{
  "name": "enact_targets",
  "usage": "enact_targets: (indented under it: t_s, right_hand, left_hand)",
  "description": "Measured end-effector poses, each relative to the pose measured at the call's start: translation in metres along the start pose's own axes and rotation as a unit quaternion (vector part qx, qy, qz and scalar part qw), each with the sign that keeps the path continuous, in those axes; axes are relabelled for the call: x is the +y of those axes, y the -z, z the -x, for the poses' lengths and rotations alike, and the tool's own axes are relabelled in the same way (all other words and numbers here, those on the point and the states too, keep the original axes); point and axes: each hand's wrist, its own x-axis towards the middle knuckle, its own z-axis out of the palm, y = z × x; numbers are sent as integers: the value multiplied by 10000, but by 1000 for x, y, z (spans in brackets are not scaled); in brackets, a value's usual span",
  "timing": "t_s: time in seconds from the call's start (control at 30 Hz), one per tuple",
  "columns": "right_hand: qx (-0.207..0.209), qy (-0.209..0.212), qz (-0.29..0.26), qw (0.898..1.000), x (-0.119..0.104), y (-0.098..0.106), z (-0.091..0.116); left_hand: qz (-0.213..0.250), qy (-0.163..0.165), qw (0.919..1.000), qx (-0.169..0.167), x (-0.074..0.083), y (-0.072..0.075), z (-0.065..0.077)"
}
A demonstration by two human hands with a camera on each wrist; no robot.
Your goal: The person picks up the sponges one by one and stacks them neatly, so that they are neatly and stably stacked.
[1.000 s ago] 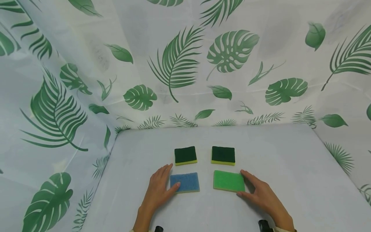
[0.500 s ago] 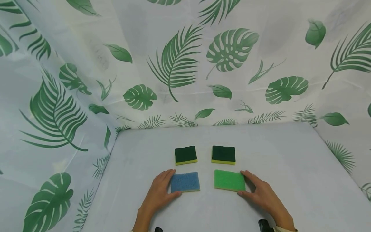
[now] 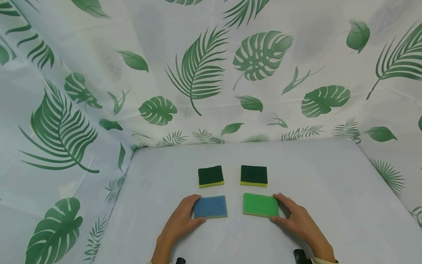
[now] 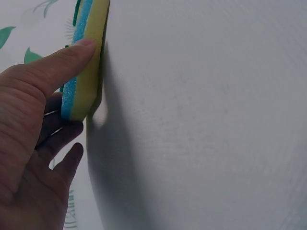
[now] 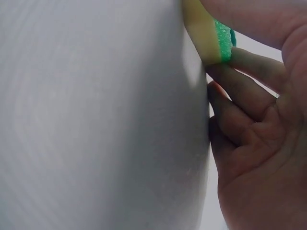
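Observation:
My left hand (image 3: 181,219) grips the left end of a blue sponge (image 3: 211,206), thumb on its near edge and fingers at the far edge. The left wrist view shows the thumb pressed on the yellow side below the blue sponge's top layer (image 4: 70,98). On the right, a bright green sponge (image 3: 260,204) lies flat, and my right hand (image 3: 298,222) pinches its right end between thumb and fingers. In the right wrist view the green sponge's yellow base (image 5: 204,36) shows beside the thumb, with the other fingers curled close to the table.
Behind the blue sponge lies a dark green and yellow sponge (image 3: 211,176). A second dark green and yellow sponge (image 3: 254,175) lies behind the green one. All rest on a white table (image 3: 296,161), enclosed at the back and sides by a leaf-print curtain (image 3: 211,84).
My left hand's fingers have come in to the far edge of the blue sponge, and its thumb has slid from the top to the near edge. The right hand keeps its hold.

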Motion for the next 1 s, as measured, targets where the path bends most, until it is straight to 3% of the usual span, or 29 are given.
enact_targets:
  t_s: [0.23,0.47,0.77,1.0]
  right_hand:
    - [-29,-44,-12,10000,1,-2,0]
    - [9,-43,24,10000,2,-2,-1]
    - [-9,-68,-15,10000,3,-2,1]
    - [-43,-124,-104,9999,3,0,0]
  left_hand:
    - [276,-158,9993,176,4,-1,-4]
    - [473,-469,9971,367,17,-4,-15]
    - [557,-631,9959,323,35,-13,-29]
    - [515,-1053,9926,312,49,-18,-40]
